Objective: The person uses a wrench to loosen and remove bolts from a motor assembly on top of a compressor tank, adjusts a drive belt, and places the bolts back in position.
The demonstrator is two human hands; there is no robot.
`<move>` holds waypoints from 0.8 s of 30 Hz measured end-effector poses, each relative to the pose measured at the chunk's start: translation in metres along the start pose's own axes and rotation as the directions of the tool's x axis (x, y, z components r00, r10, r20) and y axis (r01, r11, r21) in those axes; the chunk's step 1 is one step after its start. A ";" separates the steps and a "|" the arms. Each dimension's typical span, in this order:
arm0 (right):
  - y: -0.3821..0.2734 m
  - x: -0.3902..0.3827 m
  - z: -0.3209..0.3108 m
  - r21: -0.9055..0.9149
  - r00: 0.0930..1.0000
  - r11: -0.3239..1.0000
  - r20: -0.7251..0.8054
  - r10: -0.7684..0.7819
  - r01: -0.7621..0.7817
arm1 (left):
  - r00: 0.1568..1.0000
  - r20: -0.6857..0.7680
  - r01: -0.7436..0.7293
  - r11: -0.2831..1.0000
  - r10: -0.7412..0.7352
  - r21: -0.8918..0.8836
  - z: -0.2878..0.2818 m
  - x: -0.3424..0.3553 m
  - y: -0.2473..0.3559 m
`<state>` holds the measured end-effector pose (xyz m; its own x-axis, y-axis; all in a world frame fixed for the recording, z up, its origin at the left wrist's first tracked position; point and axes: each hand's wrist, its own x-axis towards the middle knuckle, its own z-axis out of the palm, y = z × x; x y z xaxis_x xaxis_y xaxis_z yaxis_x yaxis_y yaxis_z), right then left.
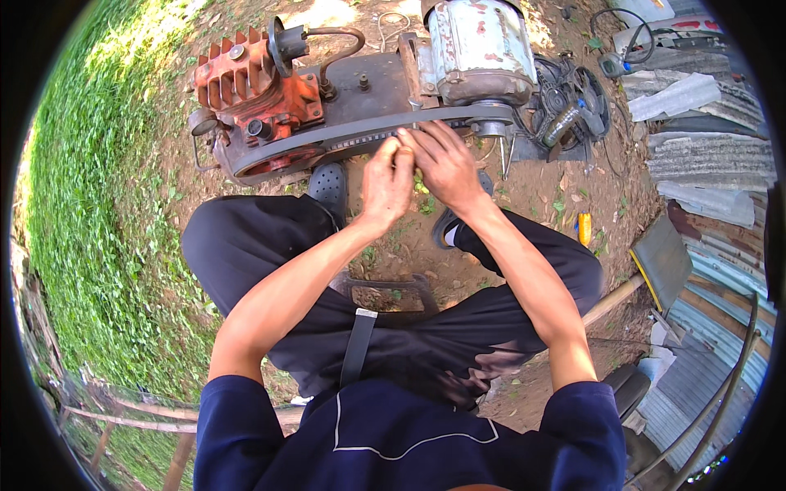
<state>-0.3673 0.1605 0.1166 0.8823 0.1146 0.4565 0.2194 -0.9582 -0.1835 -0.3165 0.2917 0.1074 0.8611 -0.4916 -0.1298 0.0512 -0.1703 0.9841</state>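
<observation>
The fingers (403, 152) of both hands meet in a tight bunch just in front of the belt (360, 133), pinched together on something too small to make out. The left hand (386, 182) is curled, its fingertips pressed against those of the right hand (446, 164), whose fingers bend down over the same spot; whether either one actually grips a part, I cannot tell.

The belt runs along the near side of the machine, from the big wheel (274, 159) under the orange compressor head (250, 86) at its left end to the small pulley (490, 127) under the grey motor (479, 45) at its right end. The hands sit near the pulley end, touching or almost touching the belt.

Nearer the person than the belt, two dark shoes (329, 184) rest on the bare dirt, with dark trousers (246, 237) spread to either side. Right of the belt's pulley end lies a black fan (573, 102), and farther right sheets of corrugated metal (708, 155). A yellow-handled tool (584, 229) lies on the ground to the right, nearer the person than the belt. Grass (98, 188) covers the ground well left of the belt.
</observation>
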 end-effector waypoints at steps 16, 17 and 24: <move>0.015 0.071 0.091 0.053 1.000 0.999 0.028 0.011 -0.012 | 0.939 -0.344 -0.152 0.906 0.006 -0.396 -0.023 0.074 -0.047; 0.017 0.074 0.092 0.075 0.998 0.997 0.065 0.018 -0.023 | 0.944 -0.326 -0.093 0.900 -0.057 -0.426 -0.024 0.077 -0.045; 0.015 0.082 0.103 0.019 0.983 0.985 0.075 0.167 -0.169 | 0.935 -0.282 0.088 0.913 -0.214 -0.399 -0.029 0.094 -0.040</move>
<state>-0.2491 0.1820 0.0618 0.9351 -0.0280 0.3532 0.0750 -0.9587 -0.2744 -0.2227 0.2766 0.0588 0.9370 -0.1827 -0.2976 0.3247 0.1420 0.9351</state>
